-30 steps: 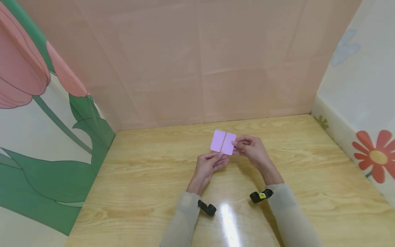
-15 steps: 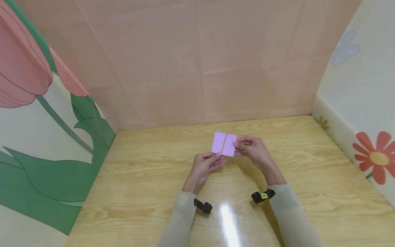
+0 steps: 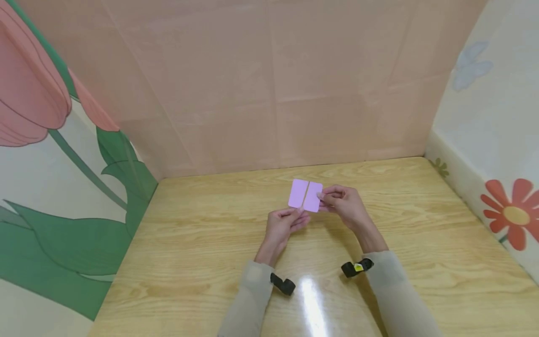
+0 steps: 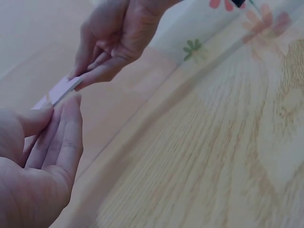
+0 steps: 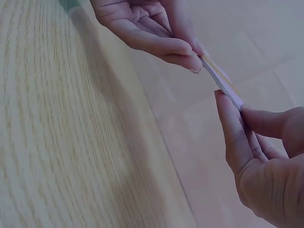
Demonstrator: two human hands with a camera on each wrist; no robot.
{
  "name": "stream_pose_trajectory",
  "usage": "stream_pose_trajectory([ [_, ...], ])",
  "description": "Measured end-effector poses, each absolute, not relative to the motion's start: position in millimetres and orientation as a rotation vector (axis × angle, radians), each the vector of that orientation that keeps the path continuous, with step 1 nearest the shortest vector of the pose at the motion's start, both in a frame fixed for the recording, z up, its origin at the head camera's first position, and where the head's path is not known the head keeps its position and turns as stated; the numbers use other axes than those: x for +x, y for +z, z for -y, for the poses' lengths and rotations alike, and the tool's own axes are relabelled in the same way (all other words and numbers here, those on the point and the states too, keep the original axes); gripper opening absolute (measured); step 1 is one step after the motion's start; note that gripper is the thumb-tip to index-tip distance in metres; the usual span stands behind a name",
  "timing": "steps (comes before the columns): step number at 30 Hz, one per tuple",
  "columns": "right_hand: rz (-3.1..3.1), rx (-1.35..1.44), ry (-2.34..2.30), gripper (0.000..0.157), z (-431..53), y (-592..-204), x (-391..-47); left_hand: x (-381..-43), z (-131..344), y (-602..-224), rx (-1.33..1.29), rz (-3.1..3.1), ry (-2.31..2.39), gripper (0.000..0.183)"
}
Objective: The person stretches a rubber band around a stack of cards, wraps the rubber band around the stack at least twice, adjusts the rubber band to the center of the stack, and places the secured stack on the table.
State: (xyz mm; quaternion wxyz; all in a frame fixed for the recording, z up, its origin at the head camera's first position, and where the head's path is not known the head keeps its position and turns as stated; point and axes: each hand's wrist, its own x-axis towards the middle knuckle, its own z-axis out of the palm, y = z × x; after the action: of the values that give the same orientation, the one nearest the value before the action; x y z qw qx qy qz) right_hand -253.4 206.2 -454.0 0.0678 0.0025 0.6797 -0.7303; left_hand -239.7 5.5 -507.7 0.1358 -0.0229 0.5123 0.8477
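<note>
A thin, flat lilac card (image 3: 298, 193), roughly square with rounded corners, is held up above the table. A narrow tan line crosses its face. My left hand (image 3: 281, 227) pinches the lower edge close to the line's end, thumb on top and fingers underneath. At the right edge, my right hand (image 3: 346, 206) pinches the card between thumb and fingers. Seen almost edge-on in the right wrist view, the card (image 5: 224, 81) has a pale, slim edge and an orange-tan line on its face. In the left wrist view, part of the card (image 4: 65, 88) shows between both hands.
A wood-grain table (image 3: 189, 262) spreads below the hands. Behind it hangs a creased pinkish backdrop (image 3: 269, 93). A tulip-print panel (image 3: 38, 187) stands at left and a flower-print wall (image 3: 497, 140) at right. Black cameras sit on both wrists.
The card and both hands shift slightly: down a little by half a second ago, then back up. Left hand moves a bit left, then right again. Both grips stay.
</note>
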Motion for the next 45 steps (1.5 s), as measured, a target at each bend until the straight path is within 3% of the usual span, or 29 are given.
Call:
stream_pose_trajectory([
  [10,-2.092,0.023,-2.134,0.027,-210.4,-452.3,-253.2,-237.9,-9.5,-506.4,-0.041,-1.479,2.426,0.024],
  [16,-2.104,-0.021,-2.069,0.026,-216.6,-449.7,-252.9,-242.5,7.6,-504.0,0.068,-1.540,2.297,0.033],
  [22,-2.082,-0.054,-2.011,0.026,-215.8,-453.7,-251.9,-248.5,22.2,-498.0,0.009,-1.559,2.329,0.038],
  [29,-2.045,-0.068,-1.938,0.030,-210.1,-458.1,-251.9,-250.7,35.0,-497.6,-0.078,-1.654,2.310,0.034],
  [45,-2.124,-0.190,-1.689,0.041,-212.3,-455.6,-263.4,-249.0,52.2,-493.1,0.058,-1.850,2.142,0.024],
])
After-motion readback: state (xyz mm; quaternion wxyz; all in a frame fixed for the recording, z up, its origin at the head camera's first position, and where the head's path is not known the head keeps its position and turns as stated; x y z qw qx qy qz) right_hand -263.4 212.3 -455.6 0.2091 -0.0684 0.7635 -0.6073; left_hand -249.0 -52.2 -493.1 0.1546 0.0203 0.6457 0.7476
